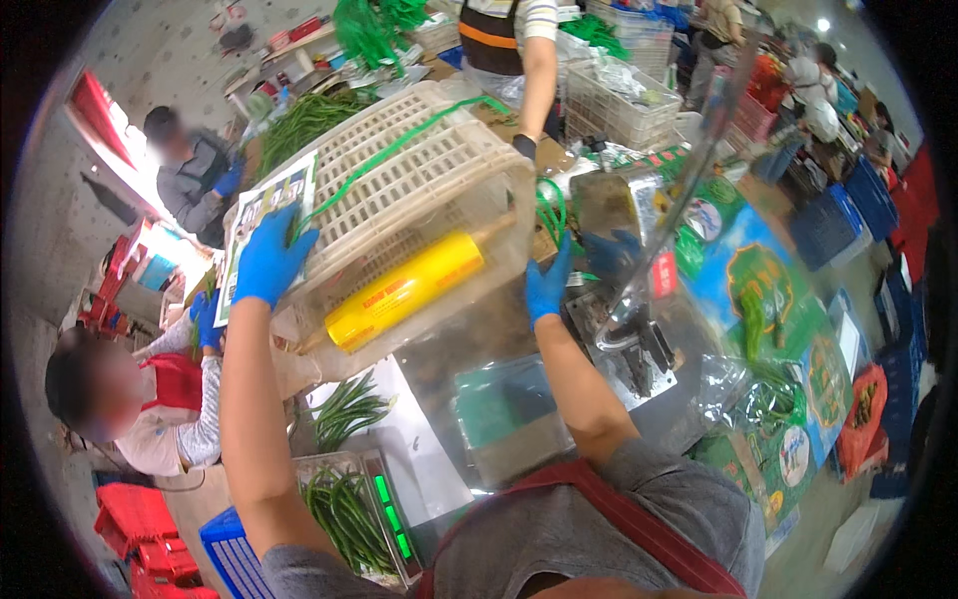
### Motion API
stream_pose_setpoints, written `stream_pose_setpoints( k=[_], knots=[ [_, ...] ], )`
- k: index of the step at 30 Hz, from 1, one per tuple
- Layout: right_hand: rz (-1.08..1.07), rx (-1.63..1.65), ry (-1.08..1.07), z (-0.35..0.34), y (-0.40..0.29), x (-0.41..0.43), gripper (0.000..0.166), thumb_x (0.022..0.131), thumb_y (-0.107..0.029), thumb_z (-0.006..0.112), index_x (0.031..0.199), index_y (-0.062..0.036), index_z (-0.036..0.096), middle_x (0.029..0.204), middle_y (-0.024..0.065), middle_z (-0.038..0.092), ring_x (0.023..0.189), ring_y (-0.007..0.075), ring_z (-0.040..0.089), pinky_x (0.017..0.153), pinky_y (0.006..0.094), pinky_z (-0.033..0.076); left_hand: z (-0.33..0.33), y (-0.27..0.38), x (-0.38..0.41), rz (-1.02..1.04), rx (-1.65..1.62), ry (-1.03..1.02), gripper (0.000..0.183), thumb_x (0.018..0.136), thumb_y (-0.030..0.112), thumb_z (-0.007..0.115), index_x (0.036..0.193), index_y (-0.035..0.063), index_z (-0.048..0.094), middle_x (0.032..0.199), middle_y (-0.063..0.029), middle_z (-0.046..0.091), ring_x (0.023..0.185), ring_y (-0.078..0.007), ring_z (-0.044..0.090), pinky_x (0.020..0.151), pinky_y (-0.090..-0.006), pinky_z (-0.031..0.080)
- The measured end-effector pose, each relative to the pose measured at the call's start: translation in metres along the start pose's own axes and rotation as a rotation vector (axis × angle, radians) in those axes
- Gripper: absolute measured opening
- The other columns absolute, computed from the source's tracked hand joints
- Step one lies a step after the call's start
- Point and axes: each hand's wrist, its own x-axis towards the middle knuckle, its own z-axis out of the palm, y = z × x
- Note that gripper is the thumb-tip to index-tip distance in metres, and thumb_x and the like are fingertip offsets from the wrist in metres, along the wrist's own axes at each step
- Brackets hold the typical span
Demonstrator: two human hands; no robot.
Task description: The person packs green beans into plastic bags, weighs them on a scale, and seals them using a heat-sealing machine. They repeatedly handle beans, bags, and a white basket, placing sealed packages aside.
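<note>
A white plastic crate (441, 165) with slotted walls stands tilted before me, a green strap (374, 161) across it. My left hand (273, 258), in a blue glove, rests at its left end against a printed sheet (262, 213); whether the fingers grip is hidden. My right hand (550, 288), also blue-gloved, is beside the crate's right end with fingers apart. Between the hands a yellow roll (404, 290), apparently cling film, sits on a wooden rod. Below lie long green beans (348, 408) on a white sheet (419, 442), and more beans (346, 520) on a scale with lit green displays (393, 517).
Clear plastic bags (516, 412) lie near my right forearm. A metal device (621, 344) and a bent metal bar (688, 172) stand right of it. Co-workers are at the left (135, 404) and across the table (498, 45). A blue crate (232, 554) sits low left.
</note>
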Motion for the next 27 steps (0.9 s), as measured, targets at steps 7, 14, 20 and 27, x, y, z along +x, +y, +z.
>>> stream_pose_setpoints(
  k=[7, 14, 20, 27],
  knots=[
    [-0.059, 0.063, -0.169, -0.011, -0.070, -0.011, 0.079, 0.077, -0.001, 0.058, 0.145, -0.0058, 0.017, 0.148, 0.0185, 0.019, 0.136, 0.0300, 0.020, 0.111, 0.0404, 0.019, -0.021, -0.056, -0.006, 0.040, -0.190, 0.402, 0.038, 0.087, 0.024, 0.059, 0.120, 0.0048, 0.055, 0.116, -0.0160, 0.058, 0.107, -0.0278, 0.055, 0.094, -0.0347, 0.040],
    [0.186, 0.332, -0.198, 0.010, -0.041, 0.025, 0.051, 0.084, 0.001, 0.057, 0.133, -0.0034, 0.042, 0.133, 0.0108, 0.044, 0.120, 0.0236, 0.043, 0.100, 0.0346, 0.034, -0.035, -0.131, -0.128, -0.496, -0.862, 0.878, 0.032, 0.093, 0.017, 0.052, 0.119, -0.0023, 0.055, 0.108, -0.0101, 0.059, 0.088, -0.0163, 0.059, 0.079, -0.0266, 0.048],
    [0.180, 0.337, -0.162, 0.019, -0.035, 0.027, 0.052, 0.086, 0.000, 0.056, 0.135, -0.0005, 0.037, 0.135, 0.0130, 0.041, 0.119, 0.0238, 0.043, 0.100, 0.0336, 0.035, -0.054, -0.040, -0.126, 0.062, -0.001, 0.430, 0.038, 0.082, 0.013, 0.064, 0.118, 0.0047, 0.056, 0.112, -0.0126, 0.057, 0.105, -0.0241, 0.054, 0.092, -0.0341, 0.040],
    [0.238, 0.411, -0.181, 0.022, -0.035, 0.024, 0.055, 0.085, 0.002, 0.054, 0.137, -0.0013, 0.035, 0.133, 0.0110, 0.044, 0.115, 0.0202, 0.045, 0.097, 0.0308, 0.036, -0.076, -0.047, -0.099, -0.060, -0.307, -0.156, 0.024, 0.081, 0.007, 0.065, 0.105, 0.0023, 0.064, 0.098, -0.0092, 0.064, 0.088, -0.0165, 0.059, 0.079, -0.0291, 0.047]
  ],
)
